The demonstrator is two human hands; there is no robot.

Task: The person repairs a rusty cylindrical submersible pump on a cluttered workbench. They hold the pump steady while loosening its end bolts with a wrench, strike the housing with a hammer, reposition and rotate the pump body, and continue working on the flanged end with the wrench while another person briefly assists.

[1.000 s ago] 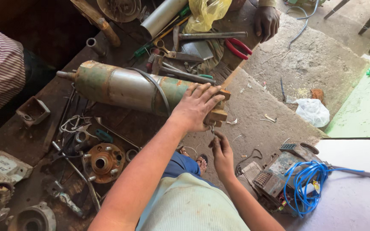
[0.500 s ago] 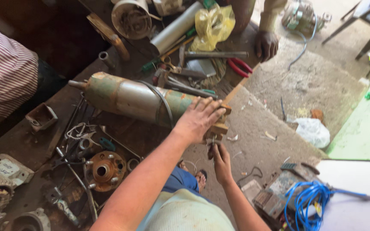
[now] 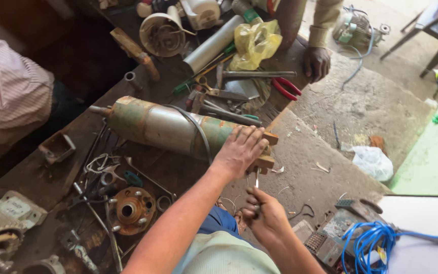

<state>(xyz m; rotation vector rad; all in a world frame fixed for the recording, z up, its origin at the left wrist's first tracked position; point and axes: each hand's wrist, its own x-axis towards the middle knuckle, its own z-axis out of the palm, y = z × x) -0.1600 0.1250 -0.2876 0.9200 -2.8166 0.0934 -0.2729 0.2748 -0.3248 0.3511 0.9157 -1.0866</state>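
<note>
Since the earlier frame your view shifted; your left hand (image 3: 240, 150) stayed flat, fingers spread, on the greenish rusty metal cylinder (image 3: 166, 128). Below those fingers, your right hand (image 3: 264, 217) gripped a thin metal tool (image 3: 257, 179); you should have kept it straight.

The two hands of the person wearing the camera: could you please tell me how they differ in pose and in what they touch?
The left hand lies flat, fingers spread, on the end of the long greenish cylinder on the workbench; the right hand is curled around a thin metal tool. The left hand sits higher, over the bench edge; the right hand is below it, off the bench. Both are bare.
</note>
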